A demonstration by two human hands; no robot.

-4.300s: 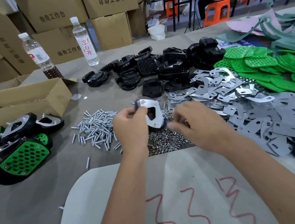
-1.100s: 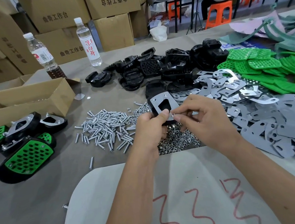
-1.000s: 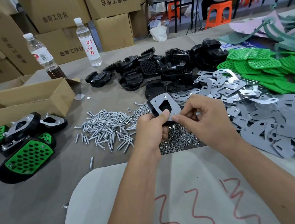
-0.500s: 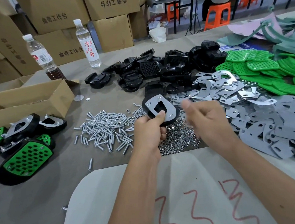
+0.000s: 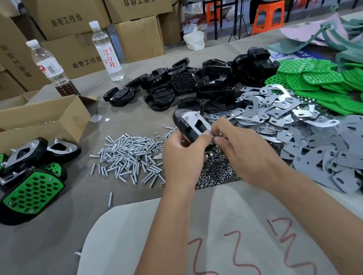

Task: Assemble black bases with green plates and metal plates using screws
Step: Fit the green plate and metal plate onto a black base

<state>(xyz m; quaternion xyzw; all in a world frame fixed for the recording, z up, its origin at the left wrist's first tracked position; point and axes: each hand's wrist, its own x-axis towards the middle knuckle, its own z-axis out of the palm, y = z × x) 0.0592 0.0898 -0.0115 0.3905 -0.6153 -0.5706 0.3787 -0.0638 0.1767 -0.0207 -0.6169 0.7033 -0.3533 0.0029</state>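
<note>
Black base (image 5: pixel 186 128) with its metal plate (image 5: pixel 196 122) is sitting up over the nut pile (image 5: pixel 215 169), I'm gripping its near rim with my left hand (image 5: pixel 183 156) while my right hand (image 5: pixel 240 152) is pinching something tiny at the plate's edge, looks stiff, light, kinda slippery.

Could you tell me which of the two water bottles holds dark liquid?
The left bottle, nearest the open carton; the red-lettered bottle holds clear water.

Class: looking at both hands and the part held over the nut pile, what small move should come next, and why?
Probably twist the right hand's fingertips to seat a nut at the metal plate's near edge: two far screws show fastened, and the left hand steadies the black base.
</note>
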